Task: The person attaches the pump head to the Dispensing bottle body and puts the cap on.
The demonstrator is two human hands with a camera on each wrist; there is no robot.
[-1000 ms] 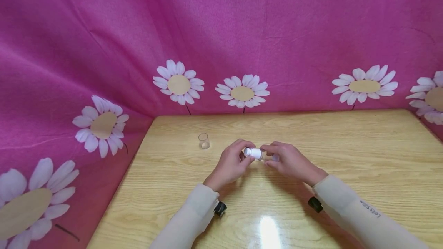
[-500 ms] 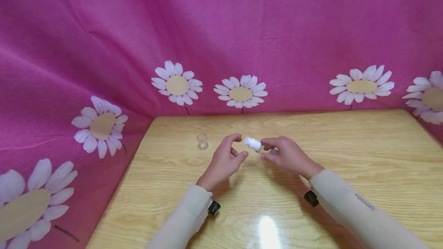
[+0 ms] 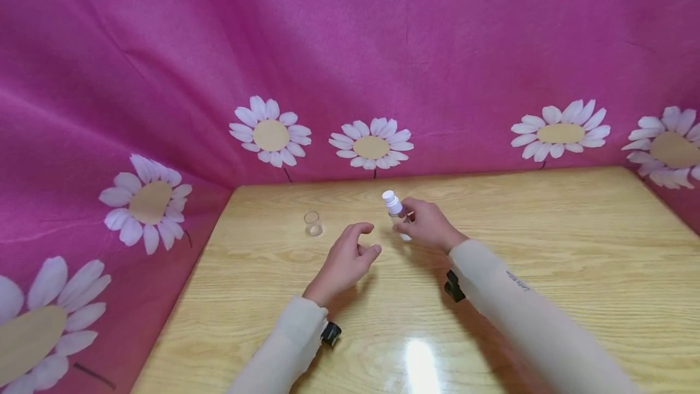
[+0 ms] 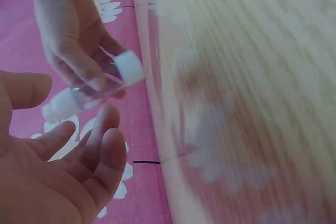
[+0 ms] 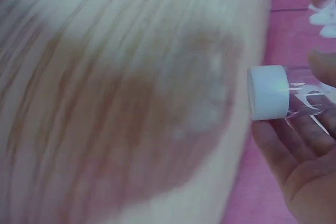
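A small clear bottle (image 3: 392, 204) with a white pump top and a white base stands slightly tilted above the table in the head view. My right hand (image 3: 429, 224) holds it round its clear middle. The white base (image 5: 270, 93) shows up close in the right wrist view. My left hand (image 3: 344, 259) is held apart from the bottle, its fingers bent loosely with nothing between them. In the left wrist view the left hand (image 4: 63, 177) is near the camera, below the bottle. A small clear cup-shaped piece (image 3: 313, 224) stands on the table, left of both hands.
The wooden table (image 3: 262, 297) has a glossy top with a bright reflection near its front. A pink cloth (image 3: 465, 65) with white daisies hangs behind it and along its left side.
My left hand has let go of the bottle and drawn back to the left. The right hand has lifted the bottle away and turned it from lying sideways to nearly upright, pump top up.
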